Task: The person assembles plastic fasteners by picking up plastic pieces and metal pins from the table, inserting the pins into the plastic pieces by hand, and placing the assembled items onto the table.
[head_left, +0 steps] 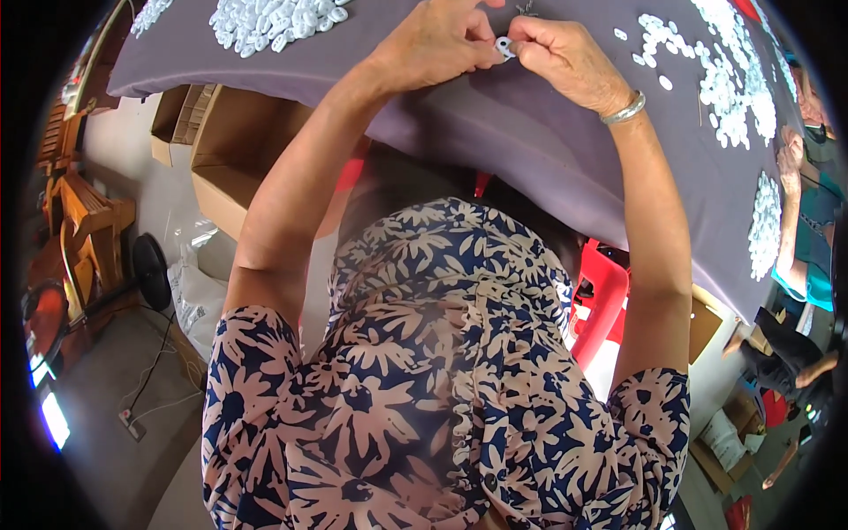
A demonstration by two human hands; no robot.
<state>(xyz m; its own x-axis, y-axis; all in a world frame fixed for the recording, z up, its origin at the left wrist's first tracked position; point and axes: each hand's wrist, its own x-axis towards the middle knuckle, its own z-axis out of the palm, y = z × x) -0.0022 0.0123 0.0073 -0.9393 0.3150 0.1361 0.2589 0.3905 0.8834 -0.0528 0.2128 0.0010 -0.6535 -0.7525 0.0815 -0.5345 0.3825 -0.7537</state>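
Left hand (437, 46) and right hand (572, 64), fingertips tight around small white piece (505, 50)

A purplish-grey cloth (530, 132) covers the table (185, 53). A dense heap of small white pieces (276, 25) lies toward its left edge, a looser spread (742, 84) toward the right, and another heap (764, 234) by the near-right corner.

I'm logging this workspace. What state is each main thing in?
Left hand, pinching the white piece
Right hand, pinching the white piece
White piece, held between both hands
White pile at left, heaped
White pieces at right, spread out
Cardboard box at left, open
Tablecloth, hanging over edge
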